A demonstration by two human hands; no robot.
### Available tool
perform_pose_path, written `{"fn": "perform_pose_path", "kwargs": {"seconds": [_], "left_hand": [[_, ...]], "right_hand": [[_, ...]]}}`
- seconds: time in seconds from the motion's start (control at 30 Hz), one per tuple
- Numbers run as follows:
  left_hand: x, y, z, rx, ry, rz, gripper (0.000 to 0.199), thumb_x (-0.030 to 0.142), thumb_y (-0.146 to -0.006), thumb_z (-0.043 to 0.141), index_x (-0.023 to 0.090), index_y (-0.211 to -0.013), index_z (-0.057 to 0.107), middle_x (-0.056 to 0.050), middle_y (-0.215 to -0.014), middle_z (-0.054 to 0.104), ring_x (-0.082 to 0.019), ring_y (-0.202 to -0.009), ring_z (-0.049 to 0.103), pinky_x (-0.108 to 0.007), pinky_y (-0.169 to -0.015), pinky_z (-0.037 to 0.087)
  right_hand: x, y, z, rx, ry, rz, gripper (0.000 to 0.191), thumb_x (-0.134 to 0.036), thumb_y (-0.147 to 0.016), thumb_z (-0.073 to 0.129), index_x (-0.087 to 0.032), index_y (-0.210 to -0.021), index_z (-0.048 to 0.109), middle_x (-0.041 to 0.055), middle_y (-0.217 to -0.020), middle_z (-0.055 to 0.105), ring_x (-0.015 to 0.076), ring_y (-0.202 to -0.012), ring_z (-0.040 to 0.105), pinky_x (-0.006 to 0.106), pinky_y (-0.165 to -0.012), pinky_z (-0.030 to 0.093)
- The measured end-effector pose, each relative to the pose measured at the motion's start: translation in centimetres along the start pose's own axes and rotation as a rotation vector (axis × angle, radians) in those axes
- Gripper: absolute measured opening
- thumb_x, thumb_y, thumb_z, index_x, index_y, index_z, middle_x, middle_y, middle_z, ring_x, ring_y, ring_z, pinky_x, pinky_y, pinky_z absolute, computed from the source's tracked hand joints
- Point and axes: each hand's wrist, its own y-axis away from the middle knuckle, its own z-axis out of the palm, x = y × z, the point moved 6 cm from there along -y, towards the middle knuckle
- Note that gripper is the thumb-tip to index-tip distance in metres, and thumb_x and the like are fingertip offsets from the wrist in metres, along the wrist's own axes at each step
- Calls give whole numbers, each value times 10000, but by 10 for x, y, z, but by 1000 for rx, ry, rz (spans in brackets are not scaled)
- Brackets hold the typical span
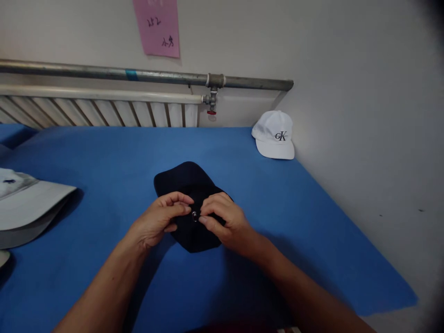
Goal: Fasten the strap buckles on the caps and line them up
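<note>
On the black cap [185, 178], which lies on the blue table [114, 152], a small metal buckle [194, 216] sits between left grip [157, 221] and right grip [225, 216]. Both have fingers bent close to it; whether they pinch any fabric, I cannot tell. The loose cap could turn if pulled unevenly, and dark cloth could slip from fingertips, being hard to see.
</note>
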Motion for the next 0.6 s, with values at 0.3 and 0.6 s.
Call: {"fn": "perform_pose_path", "kwargs": {"seconds": [0.3,0.6], "left_hand": [[-2,1,6,79,-135,38,181,238,-663,658,196,-834,617,59,-660,497,-48,-488,366,-156,-401,210],[-2,0,13,131,-154,104,165,206,-658,644,176,-816,605,52,-631,505,-52,-466,365,-185,-409,229]], "right_hand": [[-3,2,7,21,123,-109,126,-97,-774,539,-197,-700,526,96,-1013,626,220,-1026,551,420,-894,462],[-7,5,15,30,298,-200,146,-73,-789,473,-185,-732,548,133,-1069,597,259,-1085,535,497,-951,454]]}}
